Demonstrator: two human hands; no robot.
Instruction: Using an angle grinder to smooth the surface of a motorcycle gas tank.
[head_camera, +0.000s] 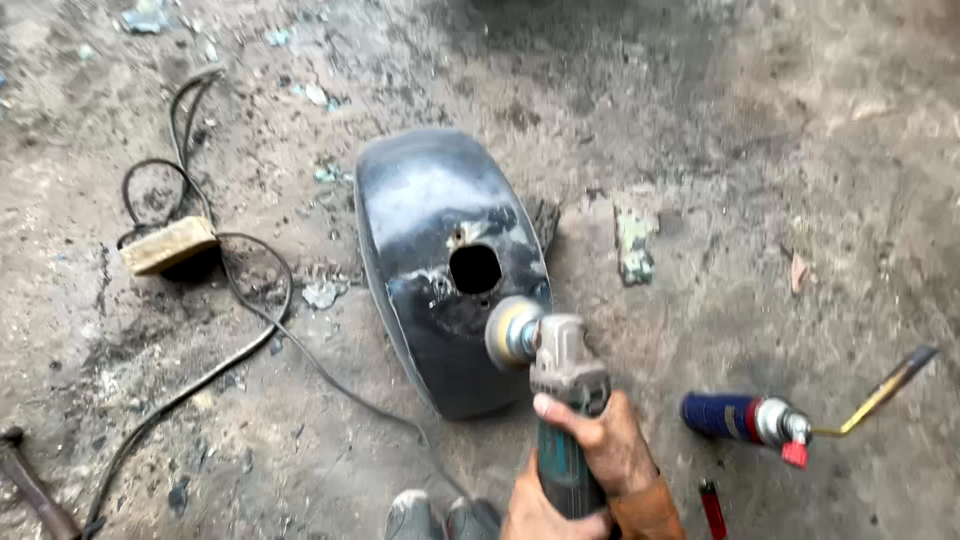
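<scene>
On bare ground, both hands (590, 470) press a grinder (555, 370) at the tank's (440, 230) edge.

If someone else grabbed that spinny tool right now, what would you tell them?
Right hand grips the grinder near its head; left hand holds the handle's rear. The sanding disc sits at the black tank, just below its round hole. Paint around the hole is already scuffed; the rest is still glossy. A blue gas torch and red lighter lie to the right.
</scene>
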